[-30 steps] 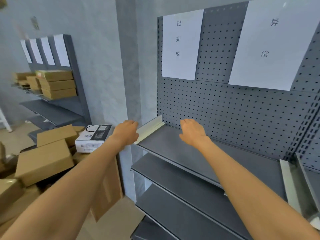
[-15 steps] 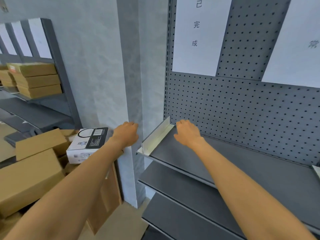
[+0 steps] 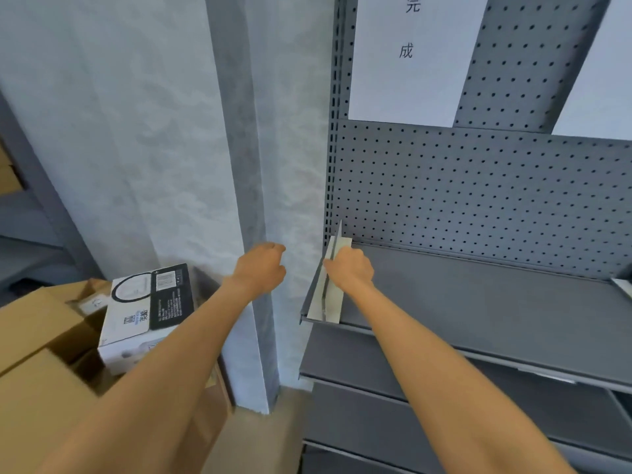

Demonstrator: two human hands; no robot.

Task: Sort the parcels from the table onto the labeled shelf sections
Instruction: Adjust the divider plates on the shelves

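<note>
A grey metal shelf [image 3: 485,302] with a pegboard back fills the right half. A white paper label [image 3: 386,80] hangs on the pegboard above it. My right hand [image 3: 350,270] hovers over the shelf's left end with curled fingers against the upright white divider [image 3: 325,302]; I cannot tell whether it grips the divider. My left hand [image 3: 261,268] is a loose fist in front of the wall pillar, holding nothing. A white parcel with a black label [image 3: 143,316] lies among brown cardboard parcels [image 3: 37,326] at lower left.
A grey wall pillar [image 3: 253,200] stands between the parcel pile and the shelf. Lower shelves [image 3: 359,357] run below the top one. A second white paper label [image 3: 605,80] hangs at the right edge. Another dark rack [image 3: 30,213] shows at far left.
The view has swung left and closer to the shelf's left end. My right hand has shifted left onto the white divider. My left hand stays fisted by the pillar.
</note>
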